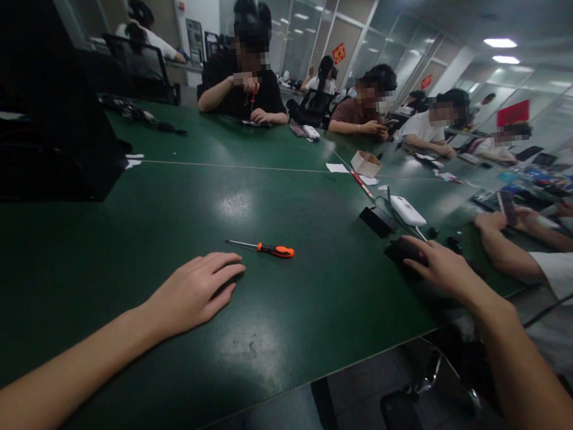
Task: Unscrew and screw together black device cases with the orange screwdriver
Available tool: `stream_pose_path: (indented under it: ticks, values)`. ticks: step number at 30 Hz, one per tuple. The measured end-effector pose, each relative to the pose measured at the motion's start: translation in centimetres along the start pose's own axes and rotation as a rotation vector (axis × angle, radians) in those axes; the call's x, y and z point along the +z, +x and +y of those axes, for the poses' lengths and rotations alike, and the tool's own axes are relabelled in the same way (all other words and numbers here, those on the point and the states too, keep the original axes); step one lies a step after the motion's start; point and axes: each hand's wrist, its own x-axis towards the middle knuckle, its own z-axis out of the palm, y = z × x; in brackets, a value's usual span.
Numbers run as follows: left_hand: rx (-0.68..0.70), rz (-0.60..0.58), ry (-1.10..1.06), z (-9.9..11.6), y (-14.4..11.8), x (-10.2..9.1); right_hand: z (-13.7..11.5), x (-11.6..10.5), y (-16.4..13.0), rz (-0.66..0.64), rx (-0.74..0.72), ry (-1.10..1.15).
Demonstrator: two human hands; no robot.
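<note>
a wide green table (119, 256) fills most of the frame, running from the lower left up to the far right. a big black case (44, 142) sits on it in the upper left. several other people sit along the far edge across the top of the frame, and a co-worker's sleeve (568, 284) and forearm enter at the right edge. the left hand (195, 291) lies palm down on the table just left of centre, fingers loosely together and flat, holding nothing. the right hand (439, 265) at centre right rests on a small dark object (400, 253), fingers curved over it; how firmly it grips cannot be told. above that sit a white device (407, 210) and a black block (377, 222). a cardboard box (365, 163) stands farther back. the orange-handled screwdriver (269, 248) lies flat at frame centre, just above the left fingertips, not touched.
</note>
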Motion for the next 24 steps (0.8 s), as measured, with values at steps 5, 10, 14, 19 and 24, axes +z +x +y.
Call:
stream_pose_path:
  ticks: [5, 10, 14, 19, 24]
  values:
    - [-0.015, -0.026, -0.062, 0.0, -0.1, 0.1, 1.0, 0.2, 0.6, -0.079, -0.098, -0.069]
    - [-0.015, -0.058, -0.095, 0.0, -0.1, 0.2, 1.2, 0.4, 0.6, -0.079, -0.115, 0.01]
    - [-0.018, -0.042, -0.115, 0.2, 0.0, 0.2, 0.9, 0.1, 0.7, -0.064, -0.116, 0.083]
    - [-0.015, -0.048, -0.13, 0.5, 0.1, 0.2, 0.7, 0.1, 0.6, -0.004, -0.029, 0.102]
    - [-0.021, -0.026, -0.155, 0.4, -0.1, 0.5, -0.3, 0.9, 0.4, 0.095, 0.08, 0.009]
